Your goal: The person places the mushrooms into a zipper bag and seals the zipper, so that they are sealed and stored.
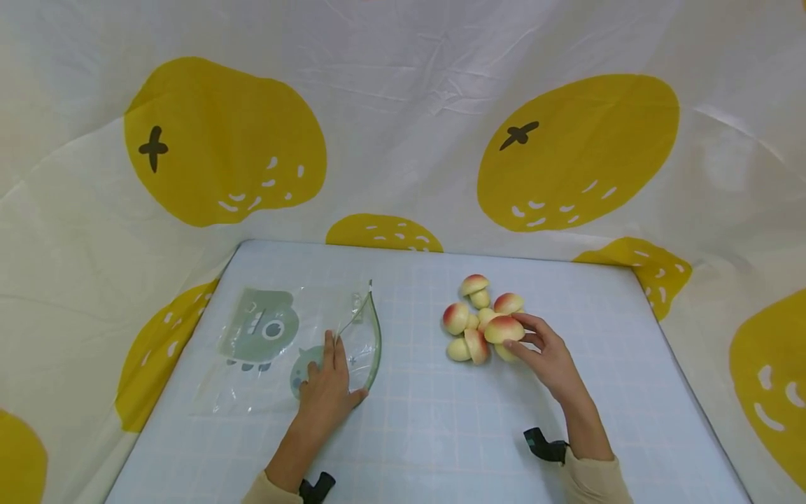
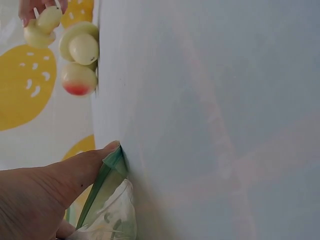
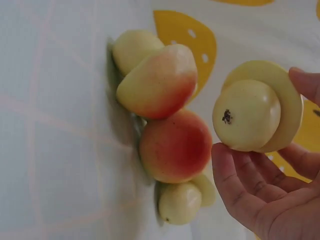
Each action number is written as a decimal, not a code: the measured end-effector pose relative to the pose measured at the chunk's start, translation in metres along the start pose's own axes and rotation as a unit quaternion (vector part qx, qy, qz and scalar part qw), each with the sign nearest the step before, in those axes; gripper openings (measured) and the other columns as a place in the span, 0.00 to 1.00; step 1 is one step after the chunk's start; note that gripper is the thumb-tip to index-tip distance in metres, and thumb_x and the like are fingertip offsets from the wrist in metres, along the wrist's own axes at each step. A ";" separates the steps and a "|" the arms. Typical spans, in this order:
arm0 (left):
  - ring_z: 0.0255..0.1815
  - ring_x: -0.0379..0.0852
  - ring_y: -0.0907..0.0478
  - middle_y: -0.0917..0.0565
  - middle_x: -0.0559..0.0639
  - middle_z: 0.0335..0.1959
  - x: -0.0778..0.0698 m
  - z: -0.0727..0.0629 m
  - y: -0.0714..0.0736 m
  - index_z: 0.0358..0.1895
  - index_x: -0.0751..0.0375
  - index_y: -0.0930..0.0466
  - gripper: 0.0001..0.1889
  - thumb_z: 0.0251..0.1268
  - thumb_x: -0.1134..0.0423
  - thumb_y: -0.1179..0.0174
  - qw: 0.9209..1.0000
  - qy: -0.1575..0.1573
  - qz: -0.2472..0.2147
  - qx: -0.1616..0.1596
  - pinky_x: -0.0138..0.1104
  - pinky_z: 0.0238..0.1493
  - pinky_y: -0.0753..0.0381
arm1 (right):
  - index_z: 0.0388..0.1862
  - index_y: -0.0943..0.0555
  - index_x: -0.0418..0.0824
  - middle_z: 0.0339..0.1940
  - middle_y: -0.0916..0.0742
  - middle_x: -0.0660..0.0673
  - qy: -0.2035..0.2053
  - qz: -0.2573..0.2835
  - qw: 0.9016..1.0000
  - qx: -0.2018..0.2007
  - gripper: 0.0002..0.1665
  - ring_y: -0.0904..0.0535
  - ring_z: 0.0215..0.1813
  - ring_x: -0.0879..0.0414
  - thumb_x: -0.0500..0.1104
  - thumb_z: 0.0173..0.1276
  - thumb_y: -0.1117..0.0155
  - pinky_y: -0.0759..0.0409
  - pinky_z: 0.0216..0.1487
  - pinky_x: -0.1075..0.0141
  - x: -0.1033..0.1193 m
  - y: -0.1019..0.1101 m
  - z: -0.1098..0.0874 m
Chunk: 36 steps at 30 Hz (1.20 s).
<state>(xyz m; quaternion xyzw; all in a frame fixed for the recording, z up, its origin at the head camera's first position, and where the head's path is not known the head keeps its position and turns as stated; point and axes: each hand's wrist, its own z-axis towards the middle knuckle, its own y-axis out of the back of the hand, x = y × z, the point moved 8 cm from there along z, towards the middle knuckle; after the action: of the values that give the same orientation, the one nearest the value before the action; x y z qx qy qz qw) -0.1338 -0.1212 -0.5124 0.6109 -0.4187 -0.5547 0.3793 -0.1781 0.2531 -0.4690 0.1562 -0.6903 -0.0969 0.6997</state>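
A clear zip bag (image 1: 252, 381) with green cartoon prints lies flat on the left, its green-edged mouth (image 1: 376, 336) gaping to the right. My left hand (image 1: 327, 392) rests on the bag at this mouth, two fingers straight and spread from the thumb. In the left wrist view the thumb (image 2: 82, 172) touches the end of the green strip (image 2: 97, 185); the other fingers are mostly hidden. My right hand (image 1: 548, 357) holds a yellow toy mushroom (image 3: 247, 115) with a red-tinged cap by its rim, between thumb and fingers, raised beside the others.
Several more toy mushrooms (image 1: 475, 283) lie in a loose cluster at the table's middle right. The table (image 1: 415, 434) has a pale checked cover. A white cloth (image 1: 403, 140) with yellow fruit prints hangs behind and along the sides.
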 end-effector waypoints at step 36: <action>0.57 0.80 0.33 0.56 0.69 0.79 -0.001 -0.001 0.001 0.76 0.78 0.53 0.60 0.49 0.51 0.21 1.000 -0.012 -0.003 -0.012 0.70 0.39 0.25 | 0.68 0.28 0.35 0.66 0.24 0.39 0.085 0.085 0.989 0.084 0.33 0.22 0.56 0.44 0.34 0.66 0.29 0.19 0.52 0.63 0.049 -0.080 0.030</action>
<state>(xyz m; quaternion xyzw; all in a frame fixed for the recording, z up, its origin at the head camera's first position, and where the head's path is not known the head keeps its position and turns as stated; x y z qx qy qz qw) -0.1326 -0.1209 -0.5113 0.6007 -0.4150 -0.5681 0.3797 -0.1998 0.1589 -0.4516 0.1629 -0.6448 0.0356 0.7460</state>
